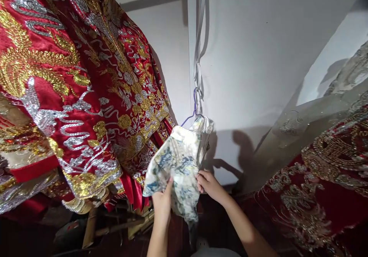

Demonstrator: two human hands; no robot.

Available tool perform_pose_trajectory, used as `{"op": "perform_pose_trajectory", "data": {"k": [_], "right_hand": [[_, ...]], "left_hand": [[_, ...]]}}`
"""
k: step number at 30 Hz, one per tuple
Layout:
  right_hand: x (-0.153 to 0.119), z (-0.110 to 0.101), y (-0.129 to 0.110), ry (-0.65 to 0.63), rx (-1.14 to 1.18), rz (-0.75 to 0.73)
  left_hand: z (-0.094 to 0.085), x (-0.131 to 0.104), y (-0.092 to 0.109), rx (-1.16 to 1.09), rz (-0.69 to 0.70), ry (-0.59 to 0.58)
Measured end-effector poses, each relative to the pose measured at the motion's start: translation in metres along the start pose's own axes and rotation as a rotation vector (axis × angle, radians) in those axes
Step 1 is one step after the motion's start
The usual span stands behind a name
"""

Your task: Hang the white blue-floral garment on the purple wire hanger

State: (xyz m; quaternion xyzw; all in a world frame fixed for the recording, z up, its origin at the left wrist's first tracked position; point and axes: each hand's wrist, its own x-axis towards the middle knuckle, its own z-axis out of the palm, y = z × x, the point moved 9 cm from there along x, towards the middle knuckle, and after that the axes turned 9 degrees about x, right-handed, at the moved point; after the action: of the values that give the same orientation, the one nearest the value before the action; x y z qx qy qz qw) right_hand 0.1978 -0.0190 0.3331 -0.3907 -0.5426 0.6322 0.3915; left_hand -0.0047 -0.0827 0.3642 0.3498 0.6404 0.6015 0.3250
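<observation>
White-and-blue floral garment (182, 153), on purple hanger (194, 102) apparently bearing its weight; left hand (162, 201) gripping lower left, right hand (209, 186) pinching right edge, seemingly to spread the cloth.

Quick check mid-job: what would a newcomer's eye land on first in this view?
Most likely the red embroidered jacket, its gold and silver beadwork filling the left side. Next, the pale floral garment on a purple hanger at the centre, held by the left hand and right hand. Last, the beaded dark-red fabric at lower right.
</observation>
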Motion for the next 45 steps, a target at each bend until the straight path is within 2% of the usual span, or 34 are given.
{"op": "perform_pose_trajectory", "data": {"k": [2, 4, 5, 6, 8, 10, 11, 15, 19, 23, 27, 30, 32, 35, 37, 39, 41, 43, 45], "right_hand": [[-0.004, -0.006, 0.0, 0.01, -0.018, -0.002], [-0.009, -0.009, -0.001, 0.029, -0.017, -0.007], [-0.011, -0.01, -0.001, 0.042, -0.015, -0.01], [-0.013, -0.009, -0.001, 0.054, -0.012, -0.017], [-0.017, -0.007, -0.004, 0.076, -0.003, -0.042], [-0.021, -0.004, -0.009, 0.089, 0.009, -0.062], [-0.022, -0.003, -0.011, 0.093, 0.014, -0.065], [-0.028, -0.001, -0.017, 0.124, 0.039, -0.051], [-0.027, -0.008, -0.027, 0.21, 0.142, -0.053], [-0.014, -0.018, -0.051, 0.314, 0.185, -0.061], [0.004, -0.027, -0.1, 0.384, 0.23, -0.155], [0.014, -0.037, -0.137, 0.483, 0.311, -0.22], [0.021, -0.037, -0.16, 0.502, 0.321, -0.253], [0.029, -0.029, -0.194, 0.479, 0.299, -0.324], [0.03, -0.026, -0.21, 0.498, 0.293, -0.379], [0.028, -0.025, -0.22, 0.524, 0.277, -0.429], [0.028, -0.022, -0.223, 0.496, 0.238, -0.467], [0.029, -0.017, -0.22, 0.431, 0.191, -0.479], [0.03, -0.014, -0.215, 0.387, 0.149, -0.474]], "left_hand": [[-0.026, -0.003, 0.012, 0.078, 0.226, 0.316], [-0.032, -0.022, 0.032, 0.216, 0.523, 0.508], [-0.023, -0.033, 0.042, 0.309, 0.667, 0.517], [-0.007, -0.041, 0.05, 0.417, 0.78, 0.449], [0.035, -0.048, 0.055, 0.623, 0.875, 0.17], [0.071, -0.046, 0.048, 0.753, 0.825, -0.096], [0.082, -0.043, 0.044, 0.779, 0.773, -0.178], [0.104, -0.025, 0.032, 0.676, 0.578, -0.358], [0.119, -0.019, 0.027, 0.675, 0.56, -0.503], [0.125, -0.017, 0.036, 0.79, 0.678, -0.596], [0.117, -0.016, 0.048, 0.691, 0.816, -0.605], [0.103, -0.015, 0.044, 0.52, 0.798, -0.553], [0.1, -0.018, 0.035, 0.47, 0.759, -0.552], [0.105, -0.022, 0.025, 0.531, 0.726, -0.604], [0.112, -0.02, 0.025, 0.632, 0.746, -0.667], [0.116, -0.012, 0.032, 0.768, 0.772, -0.735], [0.116, 0.001, 0.047, 0.861, 0.769, -0.779], [0.112, 0.014, 0.078, 0.806, 0.771, -0.772], [0.103, 0.021, 0.128, 0.606, 0.85, -0.656]]}}
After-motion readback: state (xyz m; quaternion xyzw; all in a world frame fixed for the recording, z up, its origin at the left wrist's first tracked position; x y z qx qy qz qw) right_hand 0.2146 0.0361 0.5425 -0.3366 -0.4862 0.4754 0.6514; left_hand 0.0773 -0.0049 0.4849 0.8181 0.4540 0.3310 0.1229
